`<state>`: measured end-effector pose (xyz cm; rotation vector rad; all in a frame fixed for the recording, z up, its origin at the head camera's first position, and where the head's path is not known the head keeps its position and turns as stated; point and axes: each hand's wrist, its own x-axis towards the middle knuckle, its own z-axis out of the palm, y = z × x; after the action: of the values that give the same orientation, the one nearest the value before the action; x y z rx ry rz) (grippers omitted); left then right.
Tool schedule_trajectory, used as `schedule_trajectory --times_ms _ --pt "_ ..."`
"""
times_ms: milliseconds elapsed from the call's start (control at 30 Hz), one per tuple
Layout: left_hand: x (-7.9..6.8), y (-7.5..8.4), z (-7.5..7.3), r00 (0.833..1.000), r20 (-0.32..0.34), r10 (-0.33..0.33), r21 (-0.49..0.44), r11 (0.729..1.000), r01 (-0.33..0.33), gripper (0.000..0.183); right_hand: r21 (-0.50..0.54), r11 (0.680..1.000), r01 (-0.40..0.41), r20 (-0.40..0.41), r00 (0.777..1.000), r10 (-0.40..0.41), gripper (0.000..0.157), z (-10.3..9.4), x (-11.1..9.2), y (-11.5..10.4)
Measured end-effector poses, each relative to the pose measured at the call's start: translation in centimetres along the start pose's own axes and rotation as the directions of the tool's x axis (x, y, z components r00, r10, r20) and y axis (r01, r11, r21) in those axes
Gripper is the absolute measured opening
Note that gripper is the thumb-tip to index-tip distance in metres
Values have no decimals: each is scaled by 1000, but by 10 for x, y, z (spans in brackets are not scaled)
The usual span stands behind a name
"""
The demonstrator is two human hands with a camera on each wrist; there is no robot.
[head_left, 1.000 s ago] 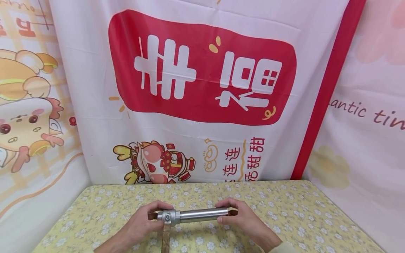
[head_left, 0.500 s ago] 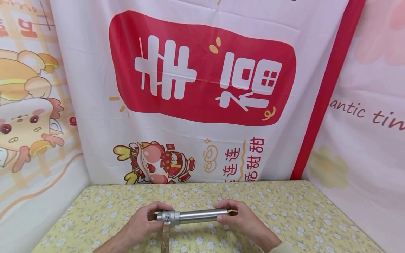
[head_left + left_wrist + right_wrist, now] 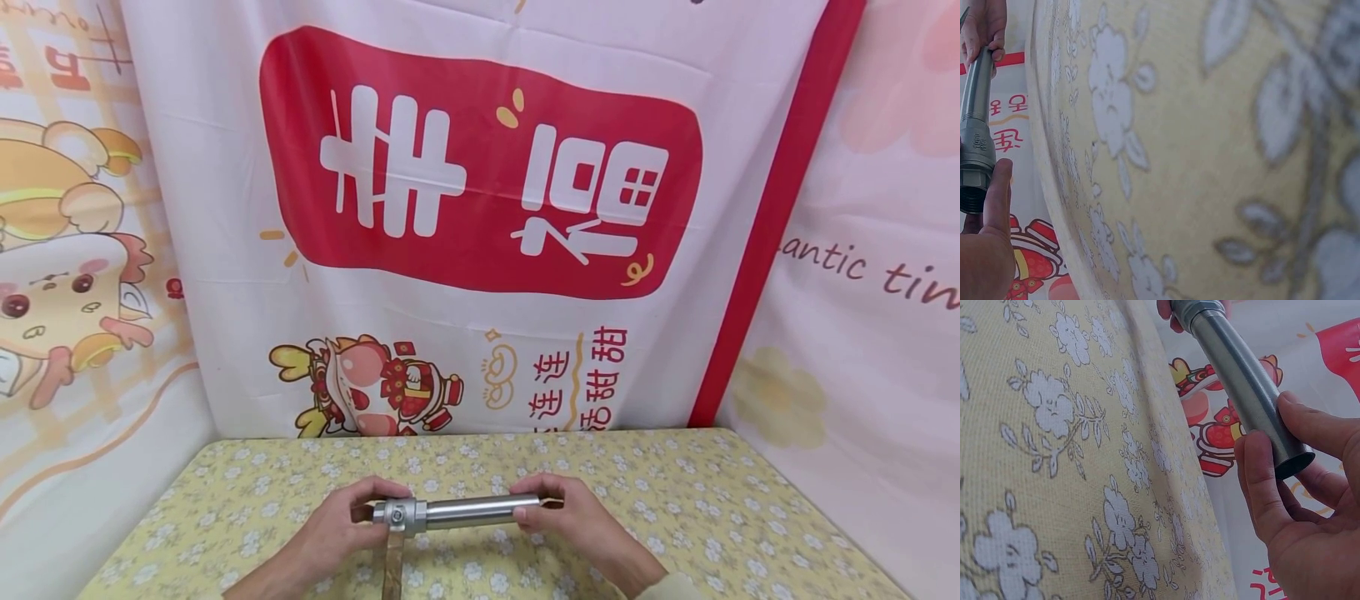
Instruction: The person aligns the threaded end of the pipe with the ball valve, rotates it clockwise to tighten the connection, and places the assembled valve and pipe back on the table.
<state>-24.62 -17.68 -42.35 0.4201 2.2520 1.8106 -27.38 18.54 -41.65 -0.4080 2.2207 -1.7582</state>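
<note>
Metal pipe (image 3: pixel 480 512) and valve (image 3: pixel 401 514), joined, spanning two hands.
The left hand (image 3: pixel 339 521) pinches the valve in its fingers; the right hand (image 3: pixel 567 512) grips the pipe's plain end, above the flowered worktop (image 3: pixel 675 483).

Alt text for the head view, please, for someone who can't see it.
A person's left hand holds the fitting on a metal pipe while the right hand pinches the pipe's other end, over a yellow flowered table. A flat strip juts from the fitting. A red-and-white banner hangs behind.
</note>
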Motion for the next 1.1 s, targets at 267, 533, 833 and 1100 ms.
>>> schedule_trajectory --times_ms 267,533,833,1100 --pt "0 -1 0 1000 3 14 2 1000 -14 37 -6 1000 -8 -10 1000 8 34 1 -1 -2" --pt "-1 -1 1 1000 4 26 6 1000 -26 38 6 1000 6 3 1000 -6 34 1 -2 -4" --pt "-1 -3 3 999 1 36 14 999 -36 38 21 1000 -9 13 1000 8 38 -1 -5 -3" --pt "-2 -1 3 1000 0 30 17 999 -30 38 25 999 37 51 998 -38 42 -3 -7 -4"
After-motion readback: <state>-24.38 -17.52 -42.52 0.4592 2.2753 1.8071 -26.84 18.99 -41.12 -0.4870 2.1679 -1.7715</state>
